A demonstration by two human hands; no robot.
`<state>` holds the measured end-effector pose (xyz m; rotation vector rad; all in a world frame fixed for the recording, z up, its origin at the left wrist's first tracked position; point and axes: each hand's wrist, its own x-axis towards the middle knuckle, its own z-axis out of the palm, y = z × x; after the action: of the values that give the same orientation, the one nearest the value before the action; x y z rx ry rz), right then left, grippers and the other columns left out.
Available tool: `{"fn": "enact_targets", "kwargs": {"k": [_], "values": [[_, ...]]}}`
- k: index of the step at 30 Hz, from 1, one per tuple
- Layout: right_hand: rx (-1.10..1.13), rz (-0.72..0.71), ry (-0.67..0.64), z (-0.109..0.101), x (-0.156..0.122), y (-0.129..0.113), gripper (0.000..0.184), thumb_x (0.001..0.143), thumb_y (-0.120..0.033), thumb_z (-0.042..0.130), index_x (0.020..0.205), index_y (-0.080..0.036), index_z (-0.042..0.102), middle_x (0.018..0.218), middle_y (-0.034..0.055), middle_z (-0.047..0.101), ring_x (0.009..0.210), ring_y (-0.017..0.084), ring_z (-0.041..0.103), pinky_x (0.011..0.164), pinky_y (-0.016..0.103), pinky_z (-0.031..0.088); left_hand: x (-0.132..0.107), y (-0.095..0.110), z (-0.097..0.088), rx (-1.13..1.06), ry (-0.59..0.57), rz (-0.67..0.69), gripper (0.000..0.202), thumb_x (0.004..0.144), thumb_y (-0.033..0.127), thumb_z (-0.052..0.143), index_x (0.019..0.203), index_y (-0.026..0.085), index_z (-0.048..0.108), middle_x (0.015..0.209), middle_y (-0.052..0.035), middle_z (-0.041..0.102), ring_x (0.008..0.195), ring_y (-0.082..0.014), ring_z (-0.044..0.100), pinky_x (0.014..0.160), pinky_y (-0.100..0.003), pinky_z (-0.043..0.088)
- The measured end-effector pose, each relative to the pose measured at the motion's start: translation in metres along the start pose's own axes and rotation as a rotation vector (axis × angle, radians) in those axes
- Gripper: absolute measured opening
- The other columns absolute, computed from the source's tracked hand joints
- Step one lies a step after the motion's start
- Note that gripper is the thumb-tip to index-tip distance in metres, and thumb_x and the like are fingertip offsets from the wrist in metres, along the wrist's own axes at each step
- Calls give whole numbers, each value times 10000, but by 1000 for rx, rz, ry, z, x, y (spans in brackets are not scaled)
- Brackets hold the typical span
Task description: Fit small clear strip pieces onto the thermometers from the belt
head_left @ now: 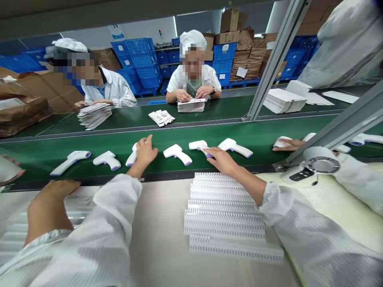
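Observation:
My left hand point(145, 153) is closed over a white infrared forehead thermometer point(131, 159) lying on the green conveyor belt point(167, 135). My right hand point(223, 160) holds the purple-tipped end of another thermometer point(198, 145). Several more thermometers lie in a row along the belt, including one point(178, 154) between my hands. Below my right forearm, ribbed white plastic trays point(224, 211) are stacked on a beige work surface point(158, 243). A co-worker's hand point(287, 144) rests on the belt at the right, and another hand point(55, 195) lies on trays at the lower left.
A metal frame post point(278, 59) rises between the belts at the right. Beyond it, a second green belt point(134, 119) carries paper stacks, with two seated co-workers point(193, 75) behind it. Blue crates point(137, 59) and cardboard boxes point(227, 28) stand farther back.

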<state>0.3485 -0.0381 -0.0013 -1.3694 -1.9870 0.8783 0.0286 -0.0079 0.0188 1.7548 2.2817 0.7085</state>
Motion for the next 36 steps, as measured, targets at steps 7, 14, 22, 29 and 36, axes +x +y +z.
{"fn": "enact_targets", "kwargs": {"k": [7, 14, 22, 29, 36], "values": [[-123, -25, 21, -25, -45, -11, 313, 907, -110, 637, 1185, -195, 754, 1318, 131, 689, 1226, 313, 628, 1079, 468, 466, 42, -39, -16, 104, -133, 42, 386, 951, 330, 690, 1288, 154, 626, 1418, -132, 563, 1321, -322, 534, 1119, -591, 439], [9, 95, -348, 4, -151, -49, 132, 859, -135, 707, 962, -217, 707, 874, 7, 722, 727, 158, 642, 673, 265, 448, 31, -13, -14, -38, 5, 169, 621, 834, 105, 757, 1378, 91, 458, 1398, -50, 479, 1413, -261, 376, 1258, -470, 250], [-123, 54, -497, 30, -170, -49, 196, 828, -29, 609, 739, -190, 542, 710, -21, 561, 672, 141, 482, 633, 266, 281, -92, 43, -22, -958, -23, 266, 466, 884, 407, 738, 1224, 237, 467, 831, 18, 630, 702, -175, 645, 638, -315, 540], [-80, 50, -509, 33, -177, -55, 276, 781, 37, 562, 654, -190, 468, 683, -30, 542, 653, 122, 459, 628, 269, 288, -170, 99, -16, -1361, -363, -18, 537, 770, 397, 788, 1182, 270, 468, 877, 16, 625, 746, -198, 690, 577, -305, 580], [728, 190, -377, -9, -183, -56, 80, 838, -212, 731, 768, -210, 691, 775, -2, 693, 684, 145, 596, 638, 273, 460, -198, 108, 2, -1279, -445, -115, 506, 800, 364, 697, 1223, 282, 432, 836, 30, 562, 661, -158, 590, 540, -260, 490]]}}
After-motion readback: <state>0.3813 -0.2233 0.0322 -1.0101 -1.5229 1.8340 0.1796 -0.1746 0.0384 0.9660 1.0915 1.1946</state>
